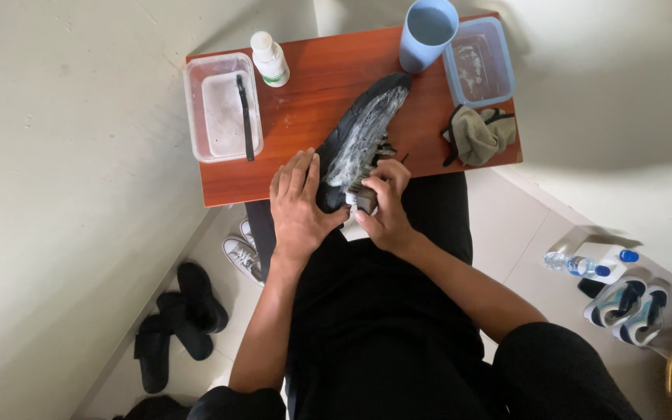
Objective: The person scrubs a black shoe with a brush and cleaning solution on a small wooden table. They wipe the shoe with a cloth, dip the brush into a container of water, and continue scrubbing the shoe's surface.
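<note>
A black shoe [367, 117] covered in white foam lies on its side on a small red-brown wooden table [313, 109]. My left hand [299, 204] presses flat on the heel end of the shoe, fingers together. My right hand [383, 202] grips a small scrubbing brush [364, 194] and holds its bristles against the soapy side of the shoe.
On the table stand a clear tub [222, 109] with a black toothbrush [244, 117], a white bottle [270, 58], a blue cup [427, 33], a blue-rimmed tub [478, 62] and an olive cloth [480, 134]. Shoes [180, 319] and a water bottle [577, 265] lie on the floor.
</note>
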